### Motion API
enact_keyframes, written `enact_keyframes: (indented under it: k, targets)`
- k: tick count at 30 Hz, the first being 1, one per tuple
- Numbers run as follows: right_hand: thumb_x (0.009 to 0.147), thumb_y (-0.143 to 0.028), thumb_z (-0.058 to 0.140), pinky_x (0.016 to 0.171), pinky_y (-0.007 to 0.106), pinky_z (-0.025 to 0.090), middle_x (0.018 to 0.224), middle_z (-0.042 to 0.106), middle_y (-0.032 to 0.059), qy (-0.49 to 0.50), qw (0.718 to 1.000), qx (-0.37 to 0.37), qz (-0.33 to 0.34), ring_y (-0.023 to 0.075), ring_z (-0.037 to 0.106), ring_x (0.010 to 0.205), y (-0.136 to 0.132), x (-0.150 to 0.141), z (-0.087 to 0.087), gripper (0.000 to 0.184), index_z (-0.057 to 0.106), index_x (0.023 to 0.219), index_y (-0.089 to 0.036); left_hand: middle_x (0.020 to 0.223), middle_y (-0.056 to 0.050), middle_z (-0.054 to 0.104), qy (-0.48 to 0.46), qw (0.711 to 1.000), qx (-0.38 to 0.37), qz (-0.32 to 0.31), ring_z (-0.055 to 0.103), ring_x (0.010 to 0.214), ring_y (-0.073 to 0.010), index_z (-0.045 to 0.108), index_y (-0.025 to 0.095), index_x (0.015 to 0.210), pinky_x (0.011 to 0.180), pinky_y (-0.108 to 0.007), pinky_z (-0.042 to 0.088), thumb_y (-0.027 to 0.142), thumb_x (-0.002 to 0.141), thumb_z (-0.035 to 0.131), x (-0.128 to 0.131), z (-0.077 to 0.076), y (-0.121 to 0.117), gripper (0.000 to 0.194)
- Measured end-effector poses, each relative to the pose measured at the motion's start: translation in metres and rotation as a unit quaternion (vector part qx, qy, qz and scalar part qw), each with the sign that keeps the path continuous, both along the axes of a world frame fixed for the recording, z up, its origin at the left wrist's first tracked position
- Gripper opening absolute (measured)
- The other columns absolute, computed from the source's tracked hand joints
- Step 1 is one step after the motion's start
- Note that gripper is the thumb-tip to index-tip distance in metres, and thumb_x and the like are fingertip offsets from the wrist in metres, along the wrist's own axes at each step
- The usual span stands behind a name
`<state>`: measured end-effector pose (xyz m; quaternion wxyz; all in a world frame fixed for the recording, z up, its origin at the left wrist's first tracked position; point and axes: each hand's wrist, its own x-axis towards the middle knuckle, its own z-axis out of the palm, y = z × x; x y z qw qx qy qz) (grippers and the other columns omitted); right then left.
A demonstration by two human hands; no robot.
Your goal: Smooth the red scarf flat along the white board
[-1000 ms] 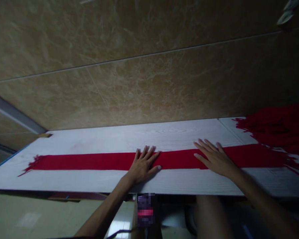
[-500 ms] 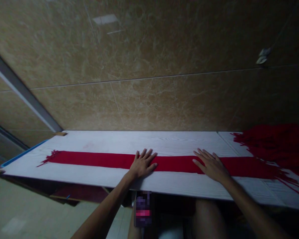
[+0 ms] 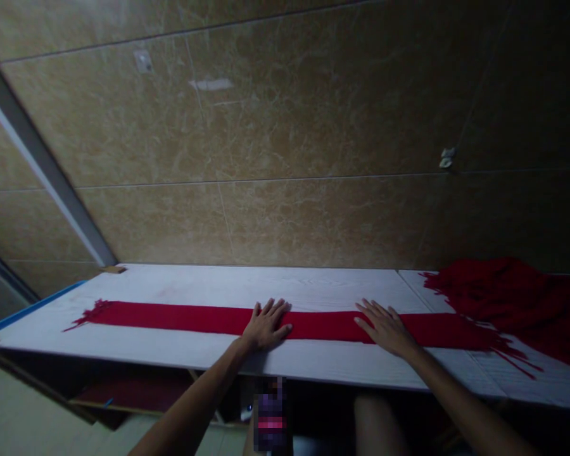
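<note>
A long red scarf [image 3: 171, 318] with fringed ends lies stretched out flat along the white tabletop [image 3: 209, 282]. Near the scarf's middle, my left hand [image 3: 266, 326] rests palm down on it, fingers spread. Further right, my right hand [image 3: 384, 326] also lies flat on the scarf with its fingers apart. Both hands press from above and grasp nothing. At the right, the scarf's fringe comes up beside a heap of red fringed fabric [image 3: 513, 304].
A tan marbled tile wall [image 3: 285, 221] rises behind the table, with a small fitting [image 3: 447, 158] on it. A grey metal post [image 3: 52, 164] stands at the left. Below the tabletop is a dark reddish shelf [image 3: 142, 387]. My knee [image 3: 377, 424] is under the front edge.
The camera view has tilted up and shifted a little, so more wall and more of the red heap show. Both hands stay in about the same places on the scarf.
</note>
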<state>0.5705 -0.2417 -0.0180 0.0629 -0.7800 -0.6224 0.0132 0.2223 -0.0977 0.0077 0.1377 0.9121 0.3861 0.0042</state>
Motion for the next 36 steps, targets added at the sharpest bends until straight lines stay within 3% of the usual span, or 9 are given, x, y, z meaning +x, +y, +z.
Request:
enact_keyframes:
  k: [3,5,7,9,12,17,23,29,36]
  targets:
    - [0.103,-0.054,0.042,0.125,0.068,0.022,0.168,0.04,0.0104,0.024,0.999,-0.044,-0.013,0.0357,0.033,0.157,0.006,0.0,0.019,0.06,0.055,0.155,-0.027,0.166,-0.008,0.042,-0.007,1.0,-0.003,0.0,0.032,0.157,-0.0325,0.048,0.029,0.158,0.126,-0.065,0.025,0.049,0.109,0.037,-0.002,0.011,0.014,0.054]
    - [0.103,-0.049,0.045,0.124,0.071,0.02,0.165,0.046,0.0137,0.019,1.0,-0.022,-0.011,0.039,0.037,0.154,0.014,-0.009,0.035,0.053,0.063,0.146,-0.024,0.155,-0.011,0.056,-0.022,1.0,0.014,0.002,0.049,0.147,-0.0323,0.06,0.026,0.146,0.123,-0.06,0.034,0.042,0.109,0.037,-0.002,0.019,0.024,0.047]
    - [0.106,-0.037,0.044,0.124,0.065,0.023,0.154,0.057,0.0155,0.013,0.999,0.044,0.021,0.0356,0.049,0.145,0.025,-0.029,0.048,0.042,0.07,0.134,-0.022,0.141,-0.014,0.065,-0.037,0.999,0.029,-0.002,0.062,0.13,-0.0308,0.068,0.021,0.134,0.117,-0.052,0.043,0.039,0.108,0.04,0.0,0.024,0.032,0.042]
    - [0.107,-0.027,0.041,0.116,0.05,0.038,0.134,0.07,0.0139,0.031,0.992,0.091,0.076,0.0271,0.062,0.126,0.039,-0.058,0.054,0.036,0.073,0.123,-0.02,0.129,-0.013,0.069,-0.044,0.998,0.029,-0.022,0.068,0.115,-0.0274,0.072,0.02,0.124,0.107,-0.042,0.051,0.039,0.106,0.046,0.004,0.024,0.036,0.037]
    - [0.106,-0.026,0.049,0.103,0.038,0.045,0.122,0.074,0.0089,0.047,0.989,0.081,0.11,0.0226,0.064,0.118,0.061,-0.105,0.048,0.026,0.074,0.114,-0.021,0.121,-0.011,0.069,-0.043,0.997,0.02,-0.052,0.069,0.105,-0.0252,0.073,0.021,0.119,0.097,-0.034,0.053,0.042,0.098,0.062,0.01,0.018,0.04,0.032]
    - [0.107,-0.032,0.053,0.098,0.039,0.043,0.122,0.073,0.0105,0.053,0.99,0.066,0.114,0.0248,0.064,0.118,0.087,-0.148,0.029,0.024,0.073,0.112,-0.02,0.111,-0.013,0.069,-0.037,0.997,0.009,-0.062,0.067,0.096,-0.0255,0.071,0.016,0.103,0.085,-0.032,0.052,0.044,0.089,0.074,0.015,0.009,0.05,0.032]
    - [0.111,-0.031,0.043,0.097,0.038,0.041,0.118,0.076,0.0108,0.045,0.992,0.058,0.104,0.0233,0.067,0.113,0.096,-0.153,0.025,0.03,0.071,0.111,-0.019,0.088,-0.003,0.07,-0.055,0.995,-0.038,-0.072,0.062,0.075,-0.0184,0.067,0.018,0.111,0.066,-0.025,0.045,0.04,0.087,0.072,0.016,0.009,0.063,0.033]
    - [0.112,-0.035,0.041,0.091,0.034,0.044,0.113,0.077,0.01,0.036,0.993,0.058,0.099,0.0224,0.069,0.105,0.096,-0.15,0.022,0.039,0.075,0.101,-0.02,0.083,-0.004,0.069,-0.098,0.987,-0.082,-0.101,0.061,0.074,-0.0178,0.068,0.017,0.092,0.065,-0.025,0.044,0.051,0.089,0.067,0.016,0.008,0.068,0.034]
    - [0.114,-0.04,0.036,0.08,0.032,0.043,0.103,0.079,0.0097,0.034,0.994,0.064,0.078,0.0228,0.072,0.095,0.098,-0.147,0.015,0.042,0.072,0.106,-0.02,0.08,-0.003,0.069,-0.139,0.979,-0.115,-0.094,0.059,0.07,-0.0168,0.067,0.017,0.104,0.064,-0.025,0.043,0.052,0.098,0.056,0.012,0.009,0.062,0.038]
